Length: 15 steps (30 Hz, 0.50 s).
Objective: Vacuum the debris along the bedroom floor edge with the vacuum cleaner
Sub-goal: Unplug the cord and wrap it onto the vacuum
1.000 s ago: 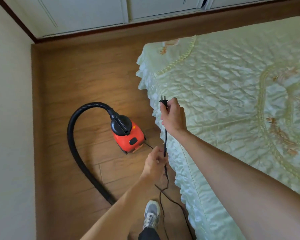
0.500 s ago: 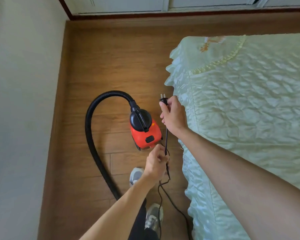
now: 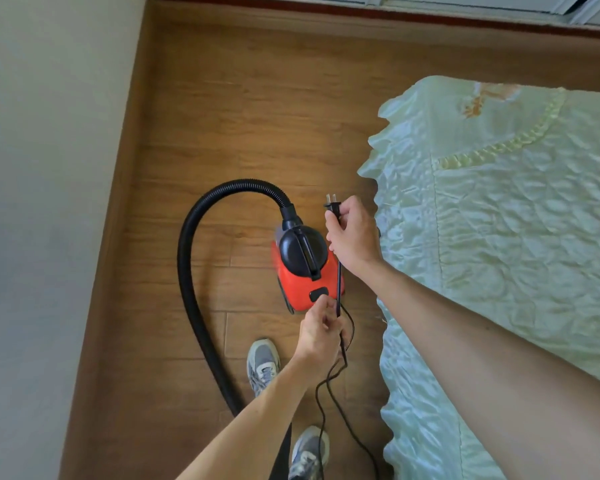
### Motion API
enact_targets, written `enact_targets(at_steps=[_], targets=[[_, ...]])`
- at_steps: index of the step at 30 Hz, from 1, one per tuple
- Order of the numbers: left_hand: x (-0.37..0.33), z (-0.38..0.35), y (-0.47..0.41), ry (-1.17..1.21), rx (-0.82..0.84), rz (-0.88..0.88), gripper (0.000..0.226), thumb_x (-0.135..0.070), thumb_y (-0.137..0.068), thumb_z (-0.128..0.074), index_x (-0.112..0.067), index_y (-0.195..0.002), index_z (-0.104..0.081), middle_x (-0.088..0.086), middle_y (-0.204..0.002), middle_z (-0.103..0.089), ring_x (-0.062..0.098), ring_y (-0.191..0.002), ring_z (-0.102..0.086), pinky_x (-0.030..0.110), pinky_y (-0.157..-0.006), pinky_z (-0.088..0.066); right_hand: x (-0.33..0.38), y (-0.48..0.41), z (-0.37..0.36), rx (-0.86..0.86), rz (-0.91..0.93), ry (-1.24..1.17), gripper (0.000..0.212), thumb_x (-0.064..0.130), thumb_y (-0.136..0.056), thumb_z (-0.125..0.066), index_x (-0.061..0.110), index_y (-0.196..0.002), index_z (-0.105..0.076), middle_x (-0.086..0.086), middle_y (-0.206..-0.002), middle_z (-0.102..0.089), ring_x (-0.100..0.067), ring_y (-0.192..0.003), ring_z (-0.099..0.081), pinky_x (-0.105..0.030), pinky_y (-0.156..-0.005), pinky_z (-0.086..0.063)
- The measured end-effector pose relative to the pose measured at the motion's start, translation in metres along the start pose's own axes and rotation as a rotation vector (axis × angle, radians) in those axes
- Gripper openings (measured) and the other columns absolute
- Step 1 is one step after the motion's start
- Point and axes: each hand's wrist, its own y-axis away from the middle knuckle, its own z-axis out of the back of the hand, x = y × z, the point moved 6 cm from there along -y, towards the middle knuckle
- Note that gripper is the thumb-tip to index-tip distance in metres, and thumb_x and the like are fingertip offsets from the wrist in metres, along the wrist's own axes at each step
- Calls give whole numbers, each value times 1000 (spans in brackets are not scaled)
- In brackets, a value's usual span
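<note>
Head camera is showing the right hand [image 3: 352, 237] pinching the plug [image 3: 332, 204], prongs up, and the left hand [image 3: 317, 336] gripping the thin cord [image 3: 339, 282] lower down, while the red vacuum cleaner [image 3: 297, 287] is sitting on the floor [image 3: 243, 116] below them, near the bed [image 3: 516, 254]. It is looking light and rigid, likely best lifted by its black top handle [image 3: 307, 252]; the cord is hanging limp, the ribbed hose [image 3: 186, 271] is looking springy, and the floor strip between wall [image 3: 42, 202] and bed is leaving room mainly ahead.
</note>
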Motion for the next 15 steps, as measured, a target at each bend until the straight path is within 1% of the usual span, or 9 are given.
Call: enact_targets(at_steps=[1, 3, 7, 9, 12, 13, 15], targets=[[-2, 3, -5, 24, 6, 6, 10, 8, -94, -36, 0, -97, -41, 12, -64, -52, 24, -59, -50, 45, -53, -49, 1, -7, -4, 4, -4, 10, 18, 37, -96, -50, 26, -87, -41, -1, -77, -65, -26, -66, -66, -48, -64, -56], [-8, 9, -16, 70, 5, 17, 6, 9, -95, -38, 4, -99, -40, 16, -67, -48, 23, -58, -50, 38, -54, -46, 3, -19, -12, 6, -7, 20, 18, 37, -98, -50, 23, -89, -43, -1, -76, -65, -25, -65, -66, -48, -63, -56], [-7, 18, -37, 78, -8, 29, 5, 6, -96, -41, 2, -98, -42, 14, -67, -48, 15, -51, -50, 30, -48, -44, 1, -37, -27, 3, -13, 45, 19, 38, -98, -50, 22, -90, -44, -2, -75, -66, -25, -64, -65, -47, -62, -56], [1, 18, -45, 62, -16, 27, 4, 6, -95, -43, 2, -96, -42, 16, -69, -48, 14, -51, -52, 32, -49, -48, -4, -42, -36, 21, -20, 59, 20, 39, -98, -49, 21, -90, -44, -3, -76, -66, -26, -64, -65, -48, -63, -55], [19, 14, -55, 71, -38, 48, 8, 9, -92, -42, 1, -90, -41, 14, -66, -49, 21, -56, -54, 49, -57, -53, -15, -46, -47, 61, -41, 70, 20, 39, -98, -49, 20, -92, -45, -3, -76, -66, -26, -65, -65, -48, -62, -56], [24, 12, -57, 80, -46, 62, 13, 10, -90, -42, -3, -87, -42, 12, -64, -49, 24, -57, -54, 52, -58, -53, -19, -47, -51, 71, -45, 72, 20, 38, -98, -50, 20, -91, -45, -3, -75, -66, -26, -64, -65, -48, -62, -56], [34, 7, -64, 100, -53, 105, 22, 7, -91, -43, -13, -82, -44, 2, -61, -49, 25, -59, -54, 52, -59, -55, -27, -50, -57, 88, -52, 70, 20, 36, -99, -50, 19, -90, -45, -3, -73, -66, -26, -62, -65, -48, -60, -56]])
